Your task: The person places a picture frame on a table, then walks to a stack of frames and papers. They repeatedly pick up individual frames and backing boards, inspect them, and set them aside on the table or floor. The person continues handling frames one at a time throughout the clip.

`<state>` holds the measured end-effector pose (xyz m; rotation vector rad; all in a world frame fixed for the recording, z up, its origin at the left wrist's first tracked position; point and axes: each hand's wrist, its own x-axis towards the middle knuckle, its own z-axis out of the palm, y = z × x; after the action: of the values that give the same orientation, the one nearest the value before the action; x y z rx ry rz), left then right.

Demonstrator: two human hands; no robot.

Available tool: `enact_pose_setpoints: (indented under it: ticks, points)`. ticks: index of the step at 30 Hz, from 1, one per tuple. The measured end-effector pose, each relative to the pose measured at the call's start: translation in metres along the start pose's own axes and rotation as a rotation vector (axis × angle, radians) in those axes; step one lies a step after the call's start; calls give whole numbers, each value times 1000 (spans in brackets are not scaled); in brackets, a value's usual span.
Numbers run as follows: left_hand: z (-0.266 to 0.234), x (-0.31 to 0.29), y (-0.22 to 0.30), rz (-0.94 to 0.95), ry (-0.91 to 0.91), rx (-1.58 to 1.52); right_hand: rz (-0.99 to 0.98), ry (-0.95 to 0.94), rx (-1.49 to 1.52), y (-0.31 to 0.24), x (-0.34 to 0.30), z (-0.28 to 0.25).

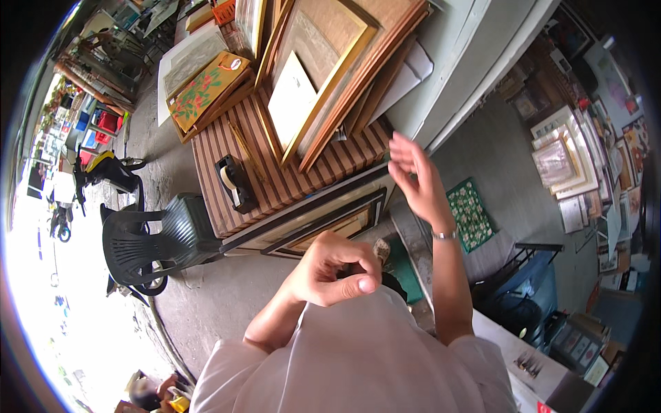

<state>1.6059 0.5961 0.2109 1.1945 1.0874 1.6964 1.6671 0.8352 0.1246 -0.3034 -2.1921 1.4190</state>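
My left hand (332,270) is in front of my white shirt (375,351), its fingers curled into a loose ring with the thumb; nothing shows inside it. Farther forward and to the right, my right hand (418,180) is raised with its fingers stretched out, holding nothing. A metal bracelet (444,235) circles that wrist. Ahead is a table with a striped brown cover (227,155). On it are a black tape dispenser (234,184), leaning gold and wooden picture frames (330,76), a white card (292,93) and a flower-painted wooden box (200,93).
A dark green plastic chair (162,237) stands left of the table. Framed pictures (323,230) lean against its near side. Beyond the grey pillar (468,62), a green patterned mat (471,215) lies on the floor. More frames (561,155) are stacked far right. A motorbike (113,172) is outside left.
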Motion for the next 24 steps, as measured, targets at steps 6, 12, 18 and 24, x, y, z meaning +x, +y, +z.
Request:
enact_pose_setpoints:
  ticks: [6,12,18,24]
  points:
    - [-28,-23,1,-71,310,178,-57,346,182,8,146,8]
    - [-93,-34,11,-57,405,526,-93,526,129,21,178,27]
    - [-124,10,31,-33,379,783,-158,491,193,30,186,28]
    - [-131,140,60,185,211,1117,-287,503,-107,29,174,31]
